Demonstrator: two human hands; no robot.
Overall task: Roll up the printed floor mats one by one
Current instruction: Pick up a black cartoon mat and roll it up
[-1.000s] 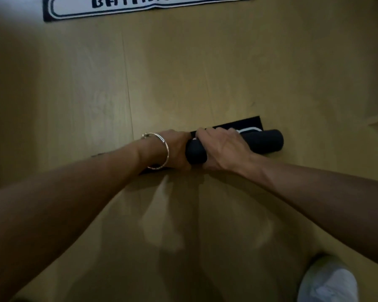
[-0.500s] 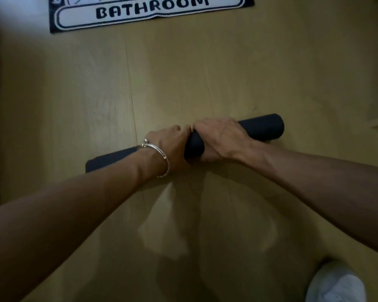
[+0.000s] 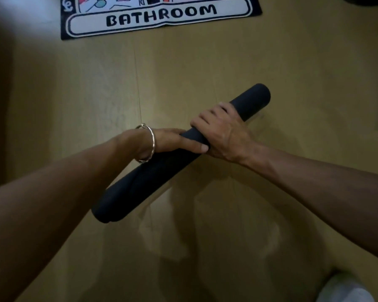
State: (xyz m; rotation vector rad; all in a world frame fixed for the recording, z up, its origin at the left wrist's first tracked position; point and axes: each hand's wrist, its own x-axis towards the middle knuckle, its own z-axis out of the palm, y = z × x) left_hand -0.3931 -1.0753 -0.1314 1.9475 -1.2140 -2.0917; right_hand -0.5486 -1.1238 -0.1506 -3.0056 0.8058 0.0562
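Nearest the camera, at the lower right corner, a pale rounded shape (image 3: pixel 345 288) shows against the wooden floor (image 3: pixel 292 62); it is too blurred to identify. Shadows of the arms fall on the boards below the hands.

Above that, a dark rolled mat (image 3: pixel 153 175) lies on a diagonal, its lower end toward the left and its upper end toward the right. It is fully rolled, with no flat portion showing. Whether it touches the floor or is lifted cannot be told.

The left hand (image 3: pixel 172 141) is closed around the roll near its middle, thumb laid along the top. A thin metal bangle (image 3: pixel 150 142) circles that wrist. The right hand (image 3: pixel 223 131) is closed around the roll just beside the left, fingers wrapped over the far side. The two hands touch.

Farthest away, at the top edge, a second mat (image 3: pixel 159 16) lies flat, well apart from the roll. It carries a black border, a white panel lettered BATHROOM, and coloured drawings above.
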